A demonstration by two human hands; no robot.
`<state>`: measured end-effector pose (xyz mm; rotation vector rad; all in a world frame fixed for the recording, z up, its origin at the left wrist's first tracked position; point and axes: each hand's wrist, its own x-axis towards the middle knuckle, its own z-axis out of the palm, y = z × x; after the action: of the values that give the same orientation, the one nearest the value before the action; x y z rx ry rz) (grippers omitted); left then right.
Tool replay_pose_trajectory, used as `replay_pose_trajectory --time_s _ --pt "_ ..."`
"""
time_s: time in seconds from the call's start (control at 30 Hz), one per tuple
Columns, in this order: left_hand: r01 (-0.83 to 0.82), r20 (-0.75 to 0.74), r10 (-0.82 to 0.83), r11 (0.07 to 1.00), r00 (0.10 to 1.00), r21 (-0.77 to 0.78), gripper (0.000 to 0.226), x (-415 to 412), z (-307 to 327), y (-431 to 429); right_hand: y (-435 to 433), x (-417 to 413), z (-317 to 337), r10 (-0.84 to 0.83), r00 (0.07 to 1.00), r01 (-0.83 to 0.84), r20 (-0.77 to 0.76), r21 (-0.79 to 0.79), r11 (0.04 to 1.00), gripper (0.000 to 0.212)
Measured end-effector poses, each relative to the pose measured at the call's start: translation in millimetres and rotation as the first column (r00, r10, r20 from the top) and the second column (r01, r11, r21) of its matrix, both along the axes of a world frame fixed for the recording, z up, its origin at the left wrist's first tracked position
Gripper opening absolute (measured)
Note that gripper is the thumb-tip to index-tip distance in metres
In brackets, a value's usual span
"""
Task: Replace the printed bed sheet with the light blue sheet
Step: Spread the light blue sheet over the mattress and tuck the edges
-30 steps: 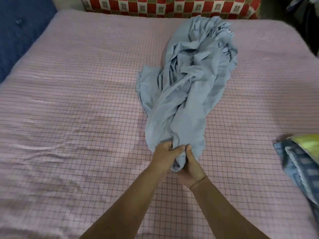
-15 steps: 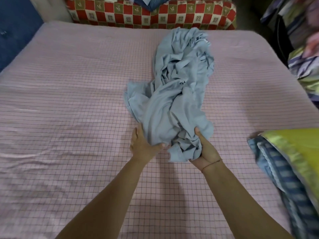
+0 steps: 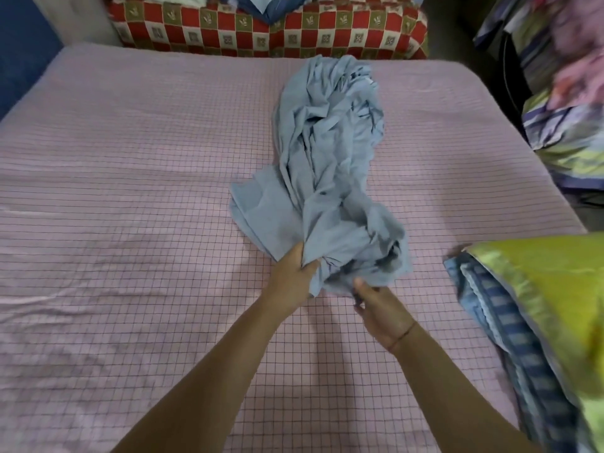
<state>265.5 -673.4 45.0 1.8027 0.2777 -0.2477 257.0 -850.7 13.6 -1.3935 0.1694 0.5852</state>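
Observation:
The light blue sheet (image 3: pixel 327 178) lies crumpled in a long heap down the middle of the bed, on a pink checked cover (image 3: pixel 130 191). My left hand (image 3: pixel 292 277) grips a bunch of the sheet's near end from the left. My right hand (image 3: pixel 380 307) is at the near right edge of the heap, thumb on top of the fabric and fingers tucked under it. A folded bundle of yellow-green and blue checked printed cloth (image 3: pixel 529 322) rests on the bed's right edge.
A red, white and olive checked cushion (image 3: pixel 261 31) runs along the head of the bed. Blurred floral fabrics (image 3: pixel 568 103) are piled beyond the right side. A blue surface (image 3: pixel 23 44) borders the far left.
My hands, clasped together on the sheet's near tip a second ago, have parted and taken separate holds. The near end of the sheet has bunched up and shifted right.

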Motion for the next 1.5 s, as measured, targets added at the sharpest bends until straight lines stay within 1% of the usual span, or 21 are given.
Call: replay_pose_trajectory --time_s 0.1,0.2,0.27,0.33,0.37,0.43,0.57,0.67,0.77,0.83,0.9,0.97,1.0,1.07,1.13,1.2,1.27,1.3,1.4,1.47,1.5 --pt "-0.003 0.012 0.004 0.997 1.000 -0.083 0.015 -13.2 19.4 -12.5 4.0 -33.4 -10.3 0.154 0.988 -0.155 -0.018 -0.096 0.983 0.079" --pt "-0.034 -0.008 0.033 0.985 0.999 -0.169 0.024 -21.0 38.9 -22.1 14.2 -52.1 -9.2 0.212 0.976 -0.215 -0.043 -0.092 0.972 0.077" --pt "-0.056 -0.069 0.035 0.942 0.997 -0.330 0.026 -23.5 50.8 -26.9 21.5 -57.9 -7.7 0.212 0.977 -0.212 -0.015 -0.083 0.974 0.066" --pt "-0.086 -0.142 0.019 0.871 0.990 -0.484 0.026 -26.8 61.1 -29.9 25.0 -59.5 -5.0 0.133 0.991 -0.133 -0.007 -0.061 0.989 0.067" --pt "-0.080 -0.159 -0.002 0.857 0.987 -0.510 0.028 -29.2 65.0 -31.0 25.5 -59.2 -1.9 0.086 0.996 -0.085 0.002 -0.054 0.995 0.073" --pt "-0.036 -0.155 -0.047 0.872 0.987 -0.488 0.033 -34.5 67.6 -33.2 24.6 -59.4 6.9 0.028 0.997 -0.024 0.071 -0.054 0.998 0.084" --pt "0.016 -0.137 -0.091 0.881 0.986 -0.472 0.034 -48.1 75.5 -36.7 21.5 -62.2 27.5 -0.044 0.977 0.059 0.206 -0.068 0.996 0.085" --pt "0.031 -0.138 -0.118 0.858 0.983 -0.512 0.033 -53.7 85.9 -38.9 20.8 -65.3 37.2 -0.072 0.965 0.103 0.252 -0.114 0.988 0.067" --pt "0.047 -0.125 -0.137 0.834 0.983 -0.549 0.057 -58.9 92.6 -37.2 15.6 -67.7 46.9 -0.183 0.959 0.211 0.215 -0.116 0.971 0.042" --pt "0.056 -0.085 -0.135 0.792 0.987 -0.608 0.063 -64.3 92.9 -31.6 7.7 -69.1 53.5 -0.198 0.948 0.235 0.249 -0.130 0.963 0.034" --pt "0.099 -0.013 -0.125 0.841 0.992 -0.533 0.063 -70.5 85.8 -22.6 -0.4 -72.1 61.7 -0.196 0.934 0.241 0.298 -0.123 0.963 0.029" --pt "0.161 0.045 -0.155 0.932 0.987 -0.324 0.063 -79.3 75.9 -16.6 -8.5 -75.3 68.8 -0.197 0.925 0.237 0.325 -0.089 0.967 0.036" --pt "0.189 0.034 -0.186 0.955 0.982 -0.229 0.061 -83.3 68.3 -15.9 -12.5 -77.1 72.2 -0.200 0.923 0.234 0.328 -0.067 0.970 0.039" --pt "0.263 -0.023 -0.266 0.960 0.964 -0.100 0.068 -92.8 55.4 -18.6 -20.7 -80.0 79.8 -0.202 0.917 0.220 0.343 -0.014 0.975 0.043" --pt "0.333 -0.046 -0.334 0.943 0.941 -0.022 0.079 -100.4 42.3 -25.4 -25.9 -82.9 92.8 -0.217 0.918 0.220 0.332 0.029 0.975 0.033" --pt "0.353 -0.019 -0.353 0.936 0.935 0.006 0.066 -108.4 33.5 -36.6 -29.7 -85.8 105.0 -0.226 0.920 0.215 0.320 0.071 0.974 0.026" --pt "0.275 -0.034 -0.278 0.959 0.960 -0.067 0.040 -119.3 33.6 -48.5 -33.3 -90.5 117.0 -0.197 0.923 0.177 0.330 0.089 0.980 0.038" --pt "0.251 -0.041 -0.258 0.959 0.965 -0.130 0.033 -126.0 36.1 -54.2 -37.0 -93.0 119.2 -0.160 0.923 0.135 0.349 0.095 0.986 0.042" --pt "0.150 -0.068 -0.177 0.944 0.982 -0.295 0.031 -146.1 35.3 -65.9 -52.5 -109.0 116.6 -0.046 0.932 0.048 0.361 0.003 0.999 0.053" --pt "-0.026 -0.161 -0.051 0.897 0.986 -0.441 0.033 -158.7 27.3 -69.4 -70.8 -129.2 92.8 -0.039 0.967 0.061 0.252 -0.080 0.995 0.077" --pt "-0.134 -0.233 0.011 0.843 0.972 -0.520 0.035 -166.6 22.6 -71.9 -80.2 -144.1 76.3 -0.032 0.986 0.051 0.165 -0.112 0.992 0.093"
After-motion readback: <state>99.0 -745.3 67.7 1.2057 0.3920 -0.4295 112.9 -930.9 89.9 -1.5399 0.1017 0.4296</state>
